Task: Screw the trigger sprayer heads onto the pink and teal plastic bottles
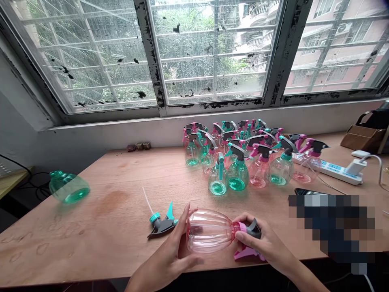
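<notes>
A clear pink spray bottle [209, 231] lies on its side in the air over the table's front edge, its base to the left. My left hand [173, 247] cups the base, thumb below and fingers behind. At the neck, my right hand [258, 239] pinches the pink collar of the spray head [253, 228], whose nozzle is dark grey and whose pink trigger hangs down. Left of the bottle rests a loose teal and grey spray head [162, 225] with its thin tube pointing up. A green bottle [69, 188] without a head lies at the table's left edge.
Several pink and green spray bottles [238, 174] with heads on stand grouped at the back. Behind them on the right is a white power strip [340, 170] with a plugged-in charger. A brown bag [364, 138] sits far right. Pixels hide an area at front right.
</notes>
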### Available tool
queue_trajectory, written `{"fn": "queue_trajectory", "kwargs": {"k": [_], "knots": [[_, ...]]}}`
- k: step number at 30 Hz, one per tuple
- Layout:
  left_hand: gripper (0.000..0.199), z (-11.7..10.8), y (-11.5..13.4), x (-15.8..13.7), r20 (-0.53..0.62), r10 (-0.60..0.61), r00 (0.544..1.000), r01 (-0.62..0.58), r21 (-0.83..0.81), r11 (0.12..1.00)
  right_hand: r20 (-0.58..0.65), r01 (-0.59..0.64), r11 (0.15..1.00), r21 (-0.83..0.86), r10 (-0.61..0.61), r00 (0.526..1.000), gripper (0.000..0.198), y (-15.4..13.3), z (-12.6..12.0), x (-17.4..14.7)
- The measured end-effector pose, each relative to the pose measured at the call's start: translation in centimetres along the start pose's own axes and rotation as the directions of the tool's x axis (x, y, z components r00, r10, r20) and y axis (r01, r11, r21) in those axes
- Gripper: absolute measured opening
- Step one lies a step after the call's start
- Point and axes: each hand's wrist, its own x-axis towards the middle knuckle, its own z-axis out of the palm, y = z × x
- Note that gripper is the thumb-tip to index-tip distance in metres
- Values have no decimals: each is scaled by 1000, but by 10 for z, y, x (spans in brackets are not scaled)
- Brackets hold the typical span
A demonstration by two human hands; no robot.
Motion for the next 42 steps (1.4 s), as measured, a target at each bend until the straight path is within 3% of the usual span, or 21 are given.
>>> {"fn": "queue_trajectory", "kwargs": {"k": [4, 13, 19, 26, 30, 36, 42], "knots": [[98, -1, -1, 1, -6, 9, 1000, -10, -74, 997, 0, -4, 1000, 2, 4, 1000, 31, -1, 0, 0], [84, 1, -3, 0, -19, 25, 999, -25, 24, 999, 4, 9, 1000, -3, -9, 1000, 31, -1, 0, 0], [106, 1, -1, 3, 1, 10, 1000, -10, -135, 991, 10, -4, 999, 38, 4, 1000, 32, 0, 0, 0], [91, -1, -2, 1, -15, 24, 1000, -24, 1, 1000, 9, -14, 999, 29, 13, 1000, 32, -2, -1, 0], [81, 0, -4, 2, -6, 35, 999, -36, -72, 997, 12, -18, 999, 27, 18, 1000, 32, -3, -2, -1], [100, 2, -6, 1, -1, 73, 997, -71, -264, 962, 23, -28, 999, 35, 28, 999, 33, -3, -1, 0], [93, 0, 3, -1, -29, 89, 996, -88, 48, 995, 74, -67, 985, 161, 55, 996, 31, 3, -2, -1]]}}
